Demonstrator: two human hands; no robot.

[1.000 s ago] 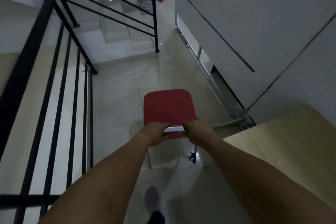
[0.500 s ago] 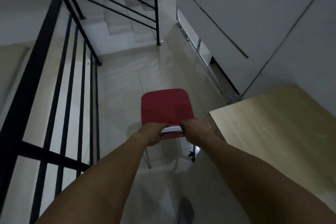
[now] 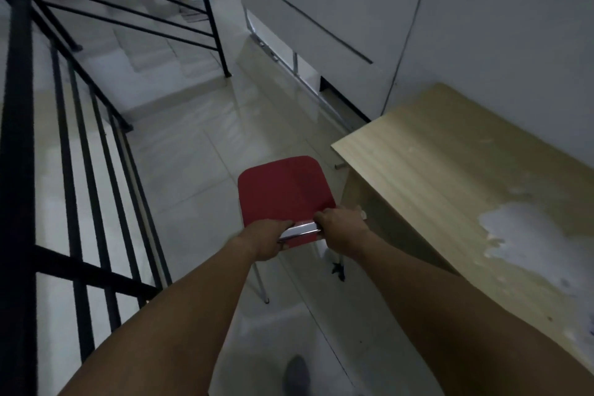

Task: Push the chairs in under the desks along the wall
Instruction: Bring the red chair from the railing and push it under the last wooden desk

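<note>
Pale floor tiles point(image 3: 199, 151) run between railing point(image 3: 19, 170) and wall, and I keep my left hand point(image 3: 266, 239) and right hand point(image 3: 342, 228) curled tight round the red chair point(image 3: 284, 190) back rail, steering it beside the desk point(image 3: 450, 177) corner, not yet under.

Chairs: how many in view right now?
1. The red chair stands on the tiled floor just left of the wooden desk, not yet under it, gripped at its back rail by both hands. Others may be out of frame.
</note>
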